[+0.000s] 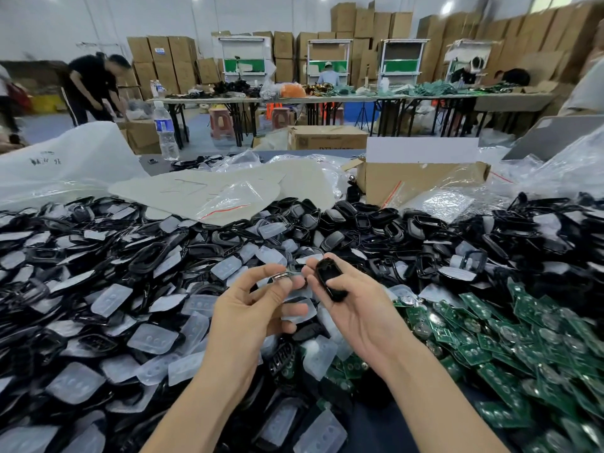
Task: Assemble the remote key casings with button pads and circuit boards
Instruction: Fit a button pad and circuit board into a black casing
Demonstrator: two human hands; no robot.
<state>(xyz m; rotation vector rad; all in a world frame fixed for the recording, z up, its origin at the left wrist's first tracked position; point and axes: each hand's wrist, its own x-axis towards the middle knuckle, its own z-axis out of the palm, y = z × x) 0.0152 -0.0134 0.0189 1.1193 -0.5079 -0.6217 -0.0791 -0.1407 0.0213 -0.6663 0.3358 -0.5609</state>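
Translucent, milky button pads (pixel 153 338), soft-looking and rounded at one end with shallow dimples, lie mixed with glossy black casing shells (pixel 157 259) in a deep heap over the left of the worktop (pixel 160 168).

Just right of that heap's middle, the left hand (pixel 251 308) is raised, palm toward the camera. Its fingers (pixel 261 273) and thumb pinch a small part with a bright metallic rim (pixel 281 276); what it is I cannot tell. The lower fingers curl loosely and hold nothing.

Almost touching it, the right hand (pixel 362 315) holds one black casing (pixel 328 279), a smooth oblong shell, tilted. The thumb lies across its lower half and the fingers are wrapped behind it. Whether a pad already sits inside cannot be made out.

Further right, green circuit boards (pixel 529 348), flat and angular with silvery round contacts, are spread in a loose pile. Behind them stands a brown cardboard box (pixel 421 181) among crinkled clear bags.

By my reading the job is at an early stage. One unit is in hand, probably being fitted with its first insert, and its board is yet to go in. No stack of finished keys shows, and the heaps of loose parts suggest most of the work lies ahead.
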